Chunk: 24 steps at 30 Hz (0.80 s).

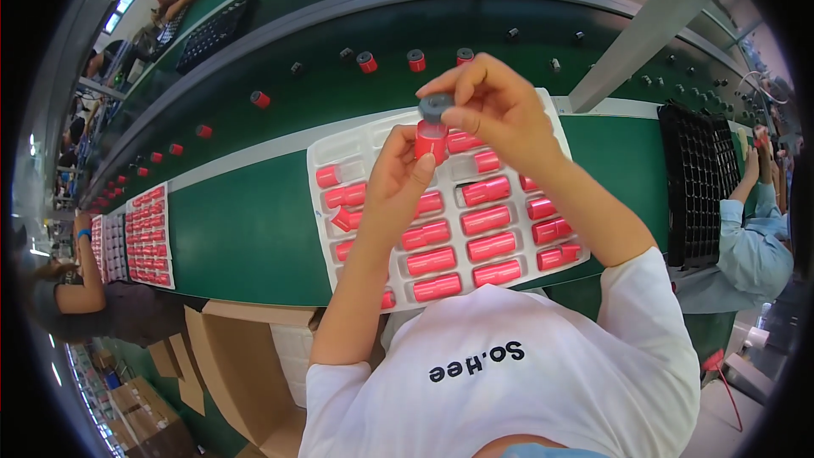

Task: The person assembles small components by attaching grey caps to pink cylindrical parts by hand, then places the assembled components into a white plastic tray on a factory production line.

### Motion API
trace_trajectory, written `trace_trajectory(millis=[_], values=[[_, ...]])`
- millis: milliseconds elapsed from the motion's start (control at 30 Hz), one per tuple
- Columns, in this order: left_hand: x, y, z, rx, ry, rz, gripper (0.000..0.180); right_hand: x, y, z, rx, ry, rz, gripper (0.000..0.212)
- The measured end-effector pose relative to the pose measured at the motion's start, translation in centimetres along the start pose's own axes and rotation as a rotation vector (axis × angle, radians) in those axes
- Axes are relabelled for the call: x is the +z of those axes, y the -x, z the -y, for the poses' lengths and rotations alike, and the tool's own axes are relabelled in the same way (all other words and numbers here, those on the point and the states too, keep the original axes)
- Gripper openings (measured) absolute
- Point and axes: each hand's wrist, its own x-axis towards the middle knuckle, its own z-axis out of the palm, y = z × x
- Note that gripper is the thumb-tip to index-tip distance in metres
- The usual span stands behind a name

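Observation:
Above a white moulded tray (335,151), my left hand (398,174) grips a small red bottle (430,144) with a clear upper part, held upright. The fingers of my right hand (504,114) are closed around a dark grey cap (436,108) at the bottle's mouth. Whether the cap is seated or just resting there, I cannot tell. Several red bottles (487,220) lie on their sides in the tray's compartments, some partly hidden by my forearms. A few compartments at the tray's far left hold no bottle.
Beyond the tray runs a green conveyor (500,21) carrying red bottles with grey caps (366,62) and small dark parts. A metal post (649,30) rises at right, near black trays (691,187). Left are another filled tray (148,237) and a cardboard box (225,373). Co-workers sit at both sides.

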Motion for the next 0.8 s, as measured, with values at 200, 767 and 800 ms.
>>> trace_trajectory(millis=[200, 767, 800], values=[[1.3, 1.2, -0.8, 0.106, -0.096, -0.091, 0.031, 1.9, 2.3, 0.7, -0.037, 0.083, -0.067, 0.014], [2.8, 2.0, 0.8, 0.265, -0.178, -0.241, 0.025, 1.8, 4.3, 0.9, -0.097, 0.335, -0.094, 0.015], [2.7, 1.8, 0.8, 0.258, -0.218, -0.263, 0.026, 1.8, 4.3, 0.7, -0.091, 0.336, -0.097, 0.015]])
